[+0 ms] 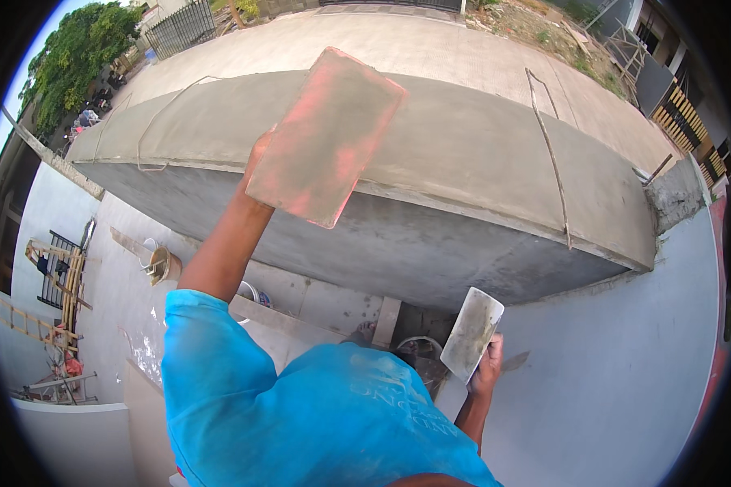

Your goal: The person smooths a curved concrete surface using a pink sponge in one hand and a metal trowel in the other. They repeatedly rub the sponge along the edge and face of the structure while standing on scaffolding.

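My left hand [260, 152] is raised over the wall top, holding a red rectangular plastering float [326, 136] with its flat face toward me. A film of grey mortar covers most of that face, and my fingers are largely hidden behind the board. Lower and to the right, my right hand [487, 365] is closed on a smaller plastering trowel [472, 334], its pale blade smeared with grey. Beyond both hands runs a wide wall top [471, 134] of smooth grey mortar, its front face [365, 235] dropping toward me. The trowel hangs in front of that face, apart from it.
A bent metal rod [554, 166] lies across the wall top at right, another wire hoop [140, 144] at left. Below stand buckets [164, 264] and a dark tub [421, 349]. A pale wall [593, 357] closes the right side. Bamboo ladders [69, 284] lean at far left.
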`<state>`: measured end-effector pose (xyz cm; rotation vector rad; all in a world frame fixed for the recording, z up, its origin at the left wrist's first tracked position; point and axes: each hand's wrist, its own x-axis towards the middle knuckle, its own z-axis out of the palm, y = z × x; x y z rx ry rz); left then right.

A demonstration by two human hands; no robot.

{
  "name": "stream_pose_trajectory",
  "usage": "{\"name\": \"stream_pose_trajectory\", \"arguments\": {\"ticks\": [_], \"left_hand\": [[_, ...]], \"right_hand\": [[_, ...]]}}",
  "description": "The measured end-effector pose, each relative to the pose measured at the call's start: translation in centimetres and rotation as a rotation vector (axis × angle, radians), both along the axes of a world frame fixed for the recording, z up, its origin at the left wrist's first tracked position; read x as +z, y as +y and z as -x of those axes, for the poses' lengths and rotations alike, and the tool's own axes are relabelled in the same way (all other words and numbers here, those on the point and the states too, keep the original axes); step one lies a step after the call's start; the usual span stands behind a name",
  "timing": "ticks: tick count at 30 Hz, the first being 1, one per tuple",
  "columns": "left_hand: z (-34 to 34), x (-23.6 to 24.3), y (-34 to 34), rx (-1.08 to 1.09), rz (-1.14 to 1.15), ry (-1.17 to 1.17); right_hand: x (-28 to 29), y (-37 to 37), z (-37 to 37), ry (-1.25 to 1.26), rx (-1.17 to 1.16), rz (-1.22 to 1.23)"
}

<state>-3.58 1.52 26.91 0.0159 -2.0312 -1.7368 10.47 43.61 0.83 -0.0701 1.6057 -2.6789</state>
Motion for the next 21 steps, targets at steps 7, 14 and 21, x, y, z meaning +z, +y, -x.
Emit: {"name": "stream_pose_trajectory", "arguments": {"ticks": [7, 14, 21], "left_hand": [[5.7, 6.1, -2.6, -0.09, 1.163, 0.222], [16.5, 5.1, 14.2, -0.283, 1.459, 0.139], [9.3, 3.7, 6.0, -0.536, 1.405, 0.55]], "right_hand": [[-1.2, 1.0, -0.4, -0.01, -0.046, -0.011], [-1.3, 0.3, 0.5, -0.022, 0.026, -0.01], [-2.4, -0.7, 0.3, -0.059, 0.082, -0.085]]}}
